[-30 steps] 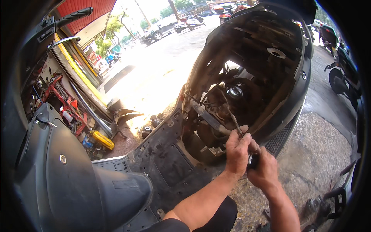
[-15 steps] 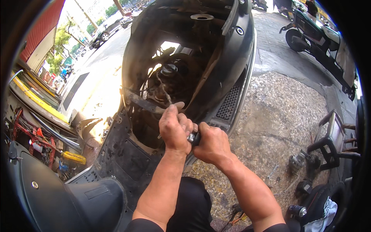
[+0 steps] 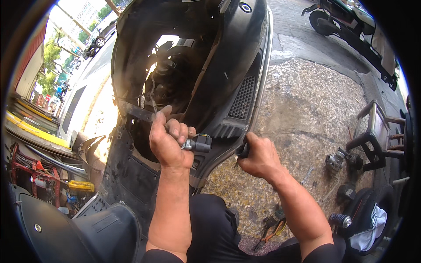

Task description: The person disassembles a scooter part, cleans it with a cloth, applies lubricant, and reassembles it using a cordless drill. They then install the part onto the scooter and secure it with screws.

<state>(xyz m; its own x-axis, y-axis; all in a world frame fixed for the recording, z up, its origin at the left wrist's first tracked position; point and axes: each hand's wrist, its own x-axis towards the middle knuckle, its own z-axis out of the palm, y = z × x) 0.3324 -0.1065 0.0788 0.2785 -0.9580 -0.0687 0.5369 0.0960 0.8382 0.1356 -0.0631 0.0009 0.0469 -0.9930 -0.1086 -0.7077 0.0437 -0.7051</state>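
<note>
Left grip (image 3: pixel 164 139) hides one end of a metal-and-black fitting (image 3: pixel 202 143).

Blk slvs (image 3: pixel 164 256), short, to abt elbow; blk trousers (image 3: pixel 211 221); fingers (image 3: pixel 174 128) bare.

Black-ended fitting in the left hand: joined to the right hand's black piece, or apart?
Apart: a gap shows between the black-ended fitting and the black piece.
</note>
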